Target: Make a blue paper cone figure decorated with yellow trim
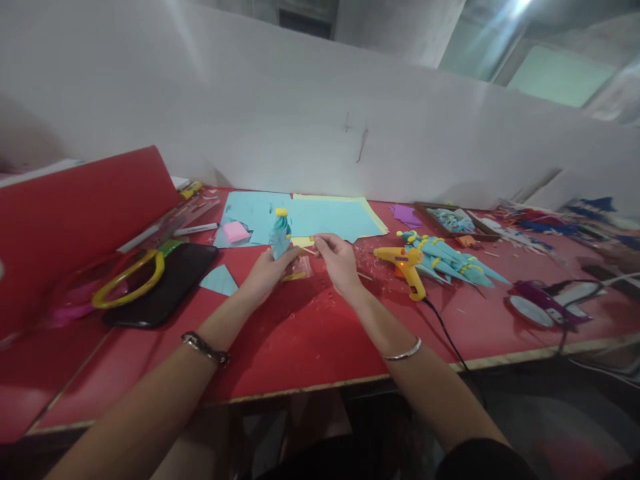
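Observation:
My left hand (270, 272) is closed around a teal foam cone figure (280, 237), held upright with a yellow piece on its top and a small yellow dot on its side. Close by on the right, my right hand (339, 261) has its fingertips pinched together. A thin pale stick (307, 251) runs from those fingertips toward the figure, and a tiny yellow bit shows at the index finger. Whether the stick touches the figure, I cannot tell. Beneath the hands lie a small clear bag (302, 267) and a yellow strip (294, 276).
A yellow glue gun (407, 263), its cord trailing off the front edge, lies right of my hands beside several similar teal figures (450, 257). Behind are teal sheets (330, 217) and a pink block (235, 232). Yellow-handled scissors (155, 283) rest on a black phone (175, 287) at left.

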